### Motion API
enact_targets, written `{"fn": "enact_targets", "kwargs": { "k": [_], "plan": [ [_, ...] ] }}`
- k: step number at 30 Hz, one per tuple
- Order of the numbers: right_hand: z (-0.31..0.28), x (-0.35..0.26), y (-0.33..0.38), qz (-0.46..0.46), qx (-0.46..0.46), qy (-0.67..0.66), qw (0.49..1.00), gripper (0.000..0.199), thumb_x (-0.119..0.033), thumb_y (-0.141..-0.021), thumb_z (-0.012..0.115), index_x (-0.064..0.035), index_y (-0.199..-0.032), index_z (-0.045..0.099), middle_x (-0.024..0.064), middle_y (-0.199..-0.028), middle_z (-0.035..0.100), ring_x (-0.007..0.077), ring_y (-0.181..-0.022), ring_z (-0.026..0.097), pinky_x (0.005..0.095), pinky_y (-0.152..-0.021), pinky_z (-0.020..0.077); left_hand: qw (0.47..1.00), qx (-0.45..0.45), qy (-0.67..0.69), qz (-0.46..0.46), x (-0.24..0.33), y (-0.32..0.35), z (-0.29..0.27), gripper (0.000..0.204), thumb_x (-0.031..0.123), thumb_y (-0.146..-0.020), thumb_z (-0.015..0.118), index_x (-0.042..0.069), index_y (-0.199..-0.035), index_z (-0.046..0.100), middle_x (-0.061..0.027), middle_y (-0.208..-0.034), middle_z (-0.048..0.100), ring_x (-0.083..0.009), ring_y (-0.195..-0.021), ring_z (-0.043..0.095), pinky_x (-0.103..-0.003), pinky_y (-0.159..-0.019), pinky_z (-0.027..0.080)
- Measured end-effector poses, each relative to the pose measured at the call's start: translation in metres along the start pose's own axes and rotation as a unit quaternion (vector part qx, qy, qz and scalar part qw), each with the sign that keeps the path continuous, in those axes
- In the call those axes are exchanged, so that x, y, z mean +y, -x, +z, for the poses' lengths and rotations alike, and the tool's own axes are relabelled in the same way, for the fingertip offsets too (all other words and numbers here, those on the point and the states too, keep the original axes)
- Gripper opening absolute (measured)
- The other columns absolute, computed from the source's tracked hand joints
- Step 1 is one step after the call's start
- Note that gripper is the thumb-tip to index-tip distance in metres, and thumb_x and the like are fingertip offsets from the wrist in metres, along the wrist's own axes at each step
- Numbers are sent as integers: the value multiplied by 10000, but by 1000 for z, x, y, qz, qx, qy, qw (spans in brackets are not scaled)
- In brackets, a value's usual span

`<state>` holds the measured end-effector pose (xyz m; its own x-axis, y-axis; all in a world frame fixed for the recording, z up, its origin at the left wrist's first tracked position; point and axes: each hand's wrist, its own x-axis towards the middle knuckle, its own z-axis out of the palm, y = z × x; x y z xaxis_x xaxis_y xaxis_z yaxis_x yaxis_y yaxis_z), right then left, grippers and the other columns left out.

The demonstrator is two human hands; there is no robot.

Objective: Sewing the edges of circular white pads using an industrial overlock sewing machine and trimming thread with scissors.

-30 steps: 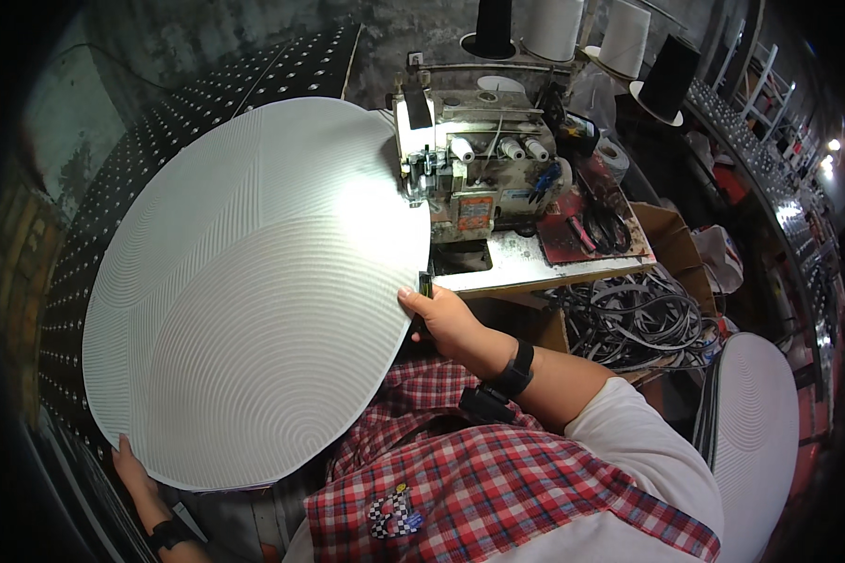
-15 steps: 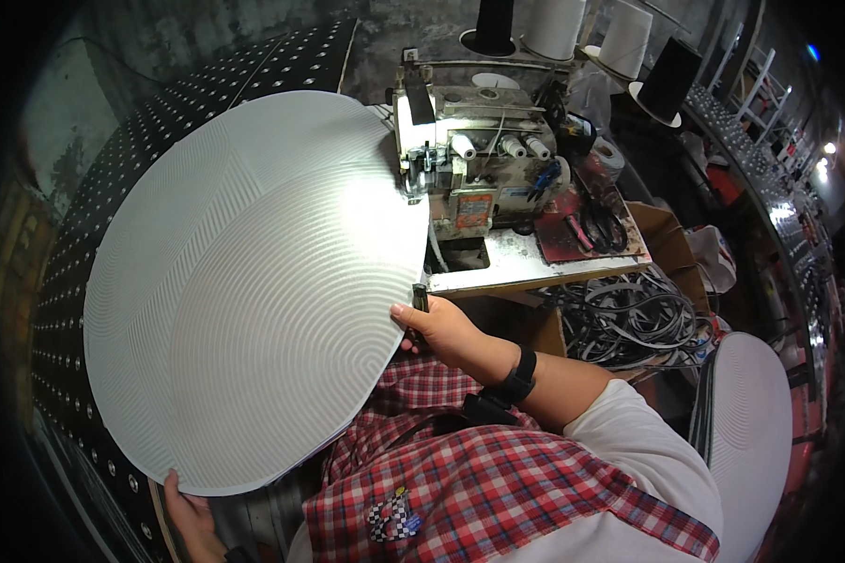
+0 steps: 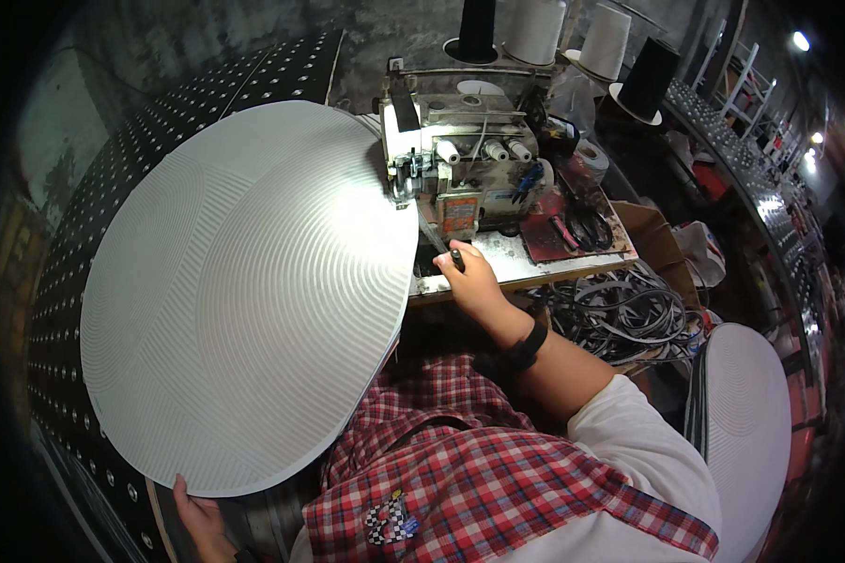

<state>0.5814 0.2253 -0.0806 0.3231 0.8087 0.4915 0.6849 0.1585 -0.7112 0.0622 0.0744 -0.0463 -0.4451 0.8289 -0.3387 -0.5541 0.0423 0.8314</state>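
Note:
A large round white ribbed mat (image 3: 244, 291) lies across the work surface, its right edge under the head of a worn sewing machine (image 3: 460, 174). My right hand (image 3: 469, 277), with a black wristband, rests at the table's front edge just right of the mat and is shut on a small dark tool (image 3: 455, 255). My left hand (image 3: 197, 516) grips the mat's near rim at the lower left, only partly visible. My red plaid apron fills the lower middle.
Black and white thread cones (image 3: 535, 28) stand behind the machine. Scissors lie on a red pad (image 3: 573, 220) on the white table (image 3: 535, 263). A heap of grey cords (image 3: 620, 314) sits to the right, and another white round mat (image 3: 746, 413) leans at lower right. A black studded panel (image 3: 66, 281) surrounds the mat.
The mat has turned and shifted right toward the machine. My right hand moved up from the mat's edge to the table front. My left hand slid right along the near rim.

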Motion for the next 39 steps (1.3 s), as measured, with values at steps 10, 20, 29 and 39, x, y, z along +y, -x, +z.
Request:
{"fn": "enact_targets", "kwargs": {
  "k": [10, 20, 29, 39],
  "plan": [
    [13, -9, -38, 116, -221, -48, 967, 313, -288, -799, 494, 18, -749, 538, 133, -621, 553, 250, -596, 544, 342, -575, 419, 997, -68, -41, -6, 5, -7, 5, 473, 265, -759, 549, 3, -1126, 407, -86, -1112, 481, -200, -1024, 470, -323, -833, 396],
    [-40, -31, 32, 75, -38, -153, 985, 207, -200, -818, 498, 0, -795, 544, 99, -732, 549, 204, -671, 535, 292, -650, 423, 964, -205, -159, -63, -3, 7, -5, 466, 226, -773, 520, -38, -1132, 384, -110, -1115, 474, -230, -959, 503, -334, -806, 407],
    [-55, -17, 94, 117, -154, -110, 975, 241, -255, -814, 523, -22, -823, 582, 117, -794, 582, 225, -769, 568, 299, -701, 436, 993, -93, -66, 7, -5, -15, -12, 463, 251, -764, 554, -4, -1125, 418, -67, -1075, 512, -189, -961, 500, -281, -823, 386],
    [-42, 2, 133, 174, -325, -17, 929, 221, -256, -767, 539, -41, -720, 555, 121, -595, 526, 218, -549, 527, 322, -534, 413, 997, -64, -45, 17, -9, -21, 9, 511, 247, -754, 551, -10, -1164, 388, -84, -1163, 455, -222, -1071, 425, -334, -919, 303]
  ]
}}
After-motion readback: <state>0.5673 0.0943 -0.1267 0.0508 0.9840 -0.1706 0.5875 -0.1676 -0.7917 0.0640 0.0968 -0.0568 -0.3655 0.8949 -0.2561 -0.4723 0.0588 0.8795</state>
